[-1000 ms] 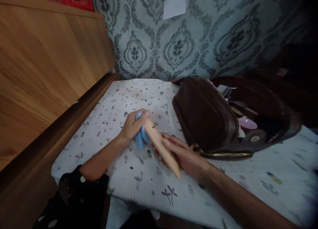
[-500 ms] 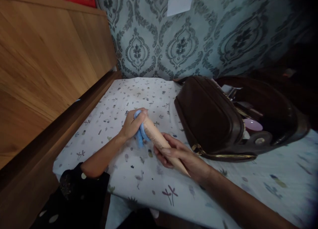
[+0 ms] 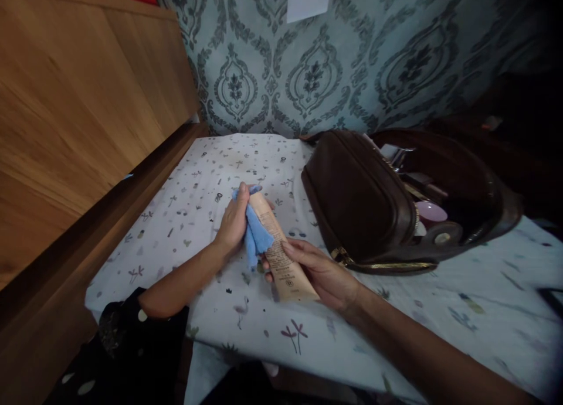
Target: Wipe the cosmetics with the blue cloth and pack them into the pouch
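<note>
A beige squeeze tube [image 3: 284, 258] with dark printing slants between my hands above the patterned sheet, its flat end toward me. My right hand [image 3: 323, 270] grips the tube along its lower half, thumb on the printed face. At the tube's far end, my left hand [image 3: 233, 223] is closed around a light blue cloth [image 3: 258, 232], pressing it against the tube. Part of the cloth hangs down over the tube's left side. The far tip of the tube is hidden by the cloth and my left fingers.
To the right, an unzipped brown leather bag [image 3: 356, 203] holds a pink round item [image 3: 431, 211] and several other small things. The printed sheet [image 3: 237, 159] covers the surface. A wooden panel [image 3: 88, 82] stands along the left, and patterned wallpaper [image 3: 268, 53] rises behind.
The tube has turned so its broad printed face shows more. My left hand has shifted its hold, and more of the blue cloth now drapes over the tube. The view has moved slightly right.
</note>
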The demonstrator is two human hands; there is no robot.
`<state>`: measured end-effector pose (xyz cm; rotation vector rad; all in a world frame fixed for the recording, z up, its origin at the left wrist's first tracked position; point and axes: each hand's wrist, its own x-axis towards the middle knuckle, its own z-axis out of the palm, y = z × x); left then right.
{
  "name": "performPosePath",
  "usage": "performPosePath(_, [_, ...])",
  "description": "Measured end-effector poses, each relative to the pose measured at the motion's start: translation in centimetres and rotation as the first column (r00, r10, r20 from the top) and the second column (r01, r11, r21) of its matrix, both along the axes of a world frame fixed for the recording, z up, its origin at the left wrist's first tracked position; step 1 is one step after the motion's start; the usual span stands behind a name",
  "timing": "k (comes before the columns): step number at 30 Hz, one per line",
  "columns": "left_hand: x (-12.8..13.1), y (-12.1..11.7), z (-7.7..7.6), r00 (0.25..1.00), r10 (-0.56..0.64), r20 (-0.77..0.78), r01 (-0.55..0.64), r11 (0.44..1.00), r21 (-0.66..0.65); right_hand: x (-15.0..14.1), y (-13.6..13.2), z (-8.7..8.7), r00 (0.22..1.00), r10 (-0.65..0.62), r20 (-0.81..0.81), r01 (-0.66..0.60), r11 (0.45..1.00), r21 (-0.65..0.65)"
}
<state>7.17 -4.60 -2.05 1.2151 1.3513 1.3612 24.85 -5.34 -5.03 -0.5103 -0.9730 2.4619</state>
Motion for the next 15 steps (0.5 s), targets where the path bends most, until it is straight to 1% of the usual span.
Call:
performPosePath(1, [0.3,-0.2,0.0,0.999,-0.018,0.04,0.019,1.0,-0.017,0.0,0.0,0.0,1.0,-0.001,0.004,0.001,1.0,0.001])
performPosePath(3, [0.9,-0.7,0.1,0.994,-0.045,0.095,0.047,0.999,-0.011,-0.2,0.0,0.0,1.0,-0.011,0.004,0.011,1.0,0.006])
performPosePath(5, [1.2,-1.1,0.3,0.984,-0.109,0.139,0.109,0.994,0.006,-0.3,0.0,0.2,0.999,-0.043,-0.005,0.043,0.999,0.011])
performPosePath(8, [1.4,-1.3,0.4,0.936,-0.218,0.278,0.227,0.974,0.001,-0.4,0.0,0.4,0.998,-0.068,-0.017,0.068,0.998,0.007])
performPosePath(10, [1.3,-1.3,0.3,0.911,-0.235,0.339,0.259,0.965,-0.027,-0.4,-0.1,0.3,0.998,-0.056,-0.014,0.056,0.998,0.006])
performPosePath(12, [1.1,-1.1,0.1,0.928,-0.185,0.323,0.217,0.974,-0.064,-0.4,-0.2,0.2,1.0,-0.025,-0.009,0.025,1.0,0.013])
performPosePath(15, [0.7,-0.8,0.1,0.971,-0.049,0.232,0.076,0.991,-0.11,-0.5,-0.4,-0.1,1.0,0.026,-0.007,-0.026,0.999,0.041])
